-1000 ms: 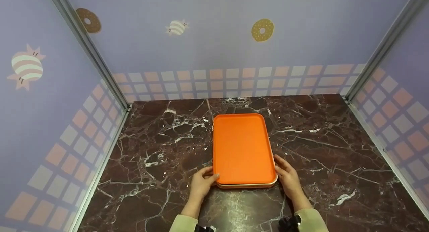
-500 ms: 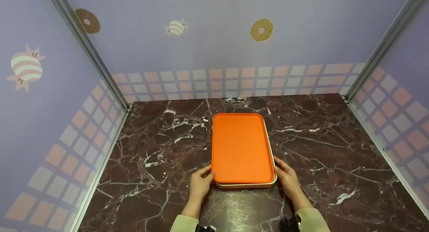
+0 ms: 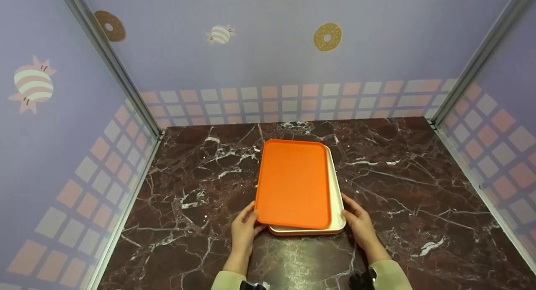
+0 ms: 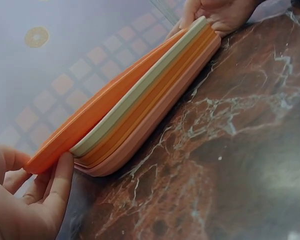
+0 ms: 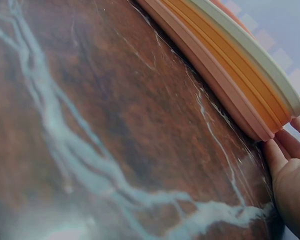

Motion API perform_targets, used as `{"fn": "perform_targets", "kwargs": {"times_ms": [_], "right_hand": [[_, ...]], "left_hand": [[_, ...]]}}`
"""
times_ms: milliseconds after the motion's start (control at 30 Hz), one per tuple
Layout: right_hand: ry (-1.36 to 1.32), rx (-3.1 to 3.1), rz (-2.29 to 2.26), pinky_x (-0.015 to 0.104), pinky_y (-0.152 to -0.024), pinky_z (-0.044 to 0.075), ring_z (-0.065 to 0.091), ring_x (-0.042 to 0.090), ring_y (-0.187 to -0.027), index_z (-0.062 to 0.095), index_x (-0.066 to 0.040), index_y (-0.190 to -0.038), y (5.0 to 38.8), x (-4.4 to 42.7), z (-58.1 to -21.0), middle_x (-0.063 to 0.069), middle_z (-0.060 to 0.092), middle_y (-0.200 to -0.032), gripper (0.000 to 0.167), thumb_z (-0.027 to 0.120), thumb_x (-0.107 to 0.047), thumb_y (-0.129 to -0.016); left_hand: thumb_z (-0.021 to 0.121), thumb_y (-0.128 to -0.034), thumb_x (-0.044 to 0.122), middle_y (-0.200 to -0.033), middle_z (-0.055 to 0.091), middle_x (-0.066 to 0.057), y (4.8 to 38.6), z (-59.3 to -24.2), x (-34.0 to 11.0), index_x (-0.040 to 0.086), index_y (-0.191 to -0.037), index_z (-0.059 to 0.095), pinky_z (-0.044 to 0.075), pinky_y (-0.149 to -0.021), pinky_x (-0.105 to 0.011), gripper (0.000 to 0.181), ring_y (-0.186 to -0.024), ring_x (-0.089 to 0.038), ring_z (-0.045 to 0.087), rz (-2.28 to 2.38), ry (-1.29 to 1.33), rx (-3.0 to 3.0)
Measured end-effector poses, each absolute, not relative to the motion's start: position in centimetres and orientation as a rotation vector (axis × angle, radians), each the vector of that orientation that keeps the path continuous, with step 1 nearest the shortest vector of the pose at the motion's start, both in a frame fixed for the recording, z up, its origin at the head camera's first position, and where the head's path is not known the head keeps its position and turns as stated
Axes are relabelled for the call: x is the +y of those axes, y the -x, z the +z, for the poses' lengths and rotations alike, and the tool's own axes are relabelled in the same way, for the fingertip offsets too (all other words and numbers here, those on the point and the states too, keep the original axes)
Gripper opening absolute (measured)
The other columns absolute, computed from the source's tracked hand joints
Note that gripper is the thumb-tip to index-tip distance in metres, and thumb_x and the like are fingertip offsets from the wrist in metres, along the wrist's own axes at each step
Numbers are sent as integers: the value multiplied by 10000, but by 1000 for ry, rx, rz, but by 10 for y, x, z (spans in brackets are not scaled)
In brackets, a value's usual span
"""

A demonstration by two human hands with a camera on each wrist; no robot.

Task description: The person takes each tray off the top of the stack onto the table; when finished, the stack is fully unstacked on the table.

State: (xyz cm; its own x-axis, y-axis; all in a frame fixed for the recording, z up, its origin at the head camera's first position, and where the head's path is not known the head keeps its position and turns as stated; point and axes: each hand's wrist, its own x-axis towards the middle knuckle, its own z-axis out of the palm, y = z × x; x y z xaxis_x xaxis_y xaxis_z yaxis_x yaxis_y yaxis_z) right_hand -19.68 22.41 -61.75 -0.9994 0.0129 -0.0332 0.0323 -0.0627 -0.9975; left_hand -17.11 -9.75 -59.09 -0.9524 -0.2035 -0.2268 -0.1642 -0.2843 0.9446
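My left hand [image 3: 244,229] holds the near left edge of an orange tray [image 3: 293,183], the top one of a stack. That tray is shifted left and tilted, with a gap under its near end in the left wrist view. Beneath it a cream tray [image 3: 337,212] shows along the right and front. Lower in the stack are orange trays [image 4: 140,115] and pink trays [image 4: 135,152] at the bottom. My right hand [image 3: 361,227] holds the right side of the stack near its front corner, thumb by the cream rim. The orange tray hides most of the cream one.
The stack stands on a dark red marbled table [image 3: 201,189] with white veins. Purple panels with printed donuts and candies enclose it at the back [image 3: 272,64], left [image 3: 42,147] and right [image 3: 498,127], with metal strips at the corners.
The top orange tray has slid left and turned slightly with my left hand, uncovering a strip of the cream tray. My right hand and the rest of the stack have stayed put.
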Motion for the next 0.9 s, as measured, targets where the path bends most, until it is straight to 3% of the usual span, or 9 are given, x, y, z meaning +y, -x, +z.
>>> {"fn": "perform_targets", "kwargs": {"times_ms": [200,400,533,733,900], "right_hand": [[-60,2131,-2287,110,-987,503,589,-76,-1164,420,62,-1536,196,224,-618,278,429,-1578,538,508,46,-1005],[-43,2097,-2322,132,-985,521,610,-46,-1154,410,90,-1529,196,224,-620,319,415,-1569,527,497,51,-1010],[-38,2097,-2343,141,-967,535,621,-32,-1139,415,108,-1517,196,224,-620,343,420,-1551,524,504,56,-1003],[-44,2116,-2346,155,-935,552,625,-9,-1127,418,136,-1498,196,223,-620,337,463,-1515,513,512,56,-1000],[-61,2088,-2357,165,-923,558,630,3,-1112,424,128,-1499,196,223,-619,345,455,-1513,515,512,57,-996]], "left_hand": [[637,-1002,30,-1491,493,-335,166,-593,-96,-61,-1562,365,629,-907,-313,630,-1131,-179,687,-2530,-471,-1828],[633,-999,11,-1507,472,-361,164,-597,-91,-153,-1490,415,598,-1005,-311,562,-1231,-219,654,-2545,-469,-1831],[621,-1011,20,-1519,463,-353,163,-598,-90,-145,-1493,417,592,-1026,-343,549,-1256,-228,641,-2568,-481,-1795],[591,-1032,36,-1555,432,-326,164,-592,-99,-103,-1546,356,618,-969,-340,582,-1131,-135,684,-2637,-488,-1671],[553,-1052,47,-1375,623,-144,165,-589,-110,-37,-1601,278,651,-882,-358,619,-1030,-132,732,-2751,-432,-1448]]}}
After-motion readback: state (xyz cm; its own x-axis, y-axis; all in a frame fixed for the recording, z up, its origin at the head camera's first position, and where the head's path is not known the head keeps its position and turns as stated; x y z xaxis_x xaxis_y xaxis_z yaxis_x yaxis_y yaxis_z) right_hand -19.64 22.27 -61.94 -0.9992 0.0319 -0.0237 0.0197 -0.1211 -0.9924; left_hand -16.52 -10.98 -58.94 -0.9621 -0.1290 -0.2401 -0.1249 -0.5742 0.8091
